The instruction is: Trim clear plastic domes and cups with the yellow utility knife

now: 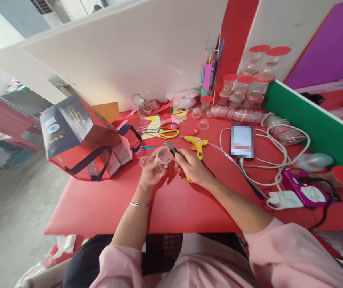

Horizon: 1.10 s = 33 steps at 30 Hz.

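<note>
In front of me, my left hand (152, 171) is closed round a small clear plastic cup (164, 155), its round opening facing up. My right hand (191, 166) grips a yellow and black utility knife (175, 154). Its wide metal blade points to the upper left and lies at the cup's rim; whether it touches is hard to tell. Just beyond the hands lie a yellow hot glue gun (195, 143) and yellow-handled scissors (168, 132). Another small clear cup (143, 161) sits beside my left fingers.
A red and dark blue bag (81, 136) stands at the left. Rows of nested clear cups (237, 114) lie at the back. Right of the glue gun are a phone (242, 140), coiled white cable and a purple power strip (305, 188). A green divider (312, 128) borders the right side.
</note>
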Each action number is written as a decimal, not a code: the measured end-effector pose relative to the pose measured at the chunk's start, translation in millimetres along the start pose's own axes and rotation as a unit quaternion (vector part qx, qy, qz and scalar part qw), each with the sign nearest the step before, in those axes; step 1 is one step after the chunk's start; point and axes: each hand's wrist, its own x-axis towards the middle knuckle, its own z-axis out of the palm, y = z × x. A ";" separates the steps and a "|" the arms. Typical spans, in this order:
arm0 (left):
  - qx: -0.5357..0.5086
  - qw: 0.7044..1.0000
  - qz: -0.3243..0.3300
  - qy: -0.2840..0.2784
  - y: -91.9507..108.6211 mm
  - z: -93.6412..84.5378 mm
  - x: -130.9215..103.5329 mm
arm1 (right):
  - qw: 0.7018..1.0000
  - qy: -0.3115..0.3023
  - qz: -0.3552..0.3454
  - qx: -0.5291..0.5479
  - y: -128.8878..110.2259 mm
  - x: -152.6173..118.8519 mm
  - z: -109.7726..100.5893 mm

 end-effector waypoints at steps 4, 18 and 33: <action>0.022 0.999 0.026 -0.003 -2.4 1.2 0.0 | 0.999 0.016 0.010 -0.030 0.2 -2.5 -1.1; 0.045 0.999 0.013 -0.021 -9.3 -0.4 -2.8 | 0.992 0.044 -0.017 -0.115 4.9 -7.1 -3.2; 0.065 0.995 -0.012 -0.070 -7.7 4.0 -5.1 | 0.983 0.045 -0.019 -0.178 -1.5 -11.1 -3.4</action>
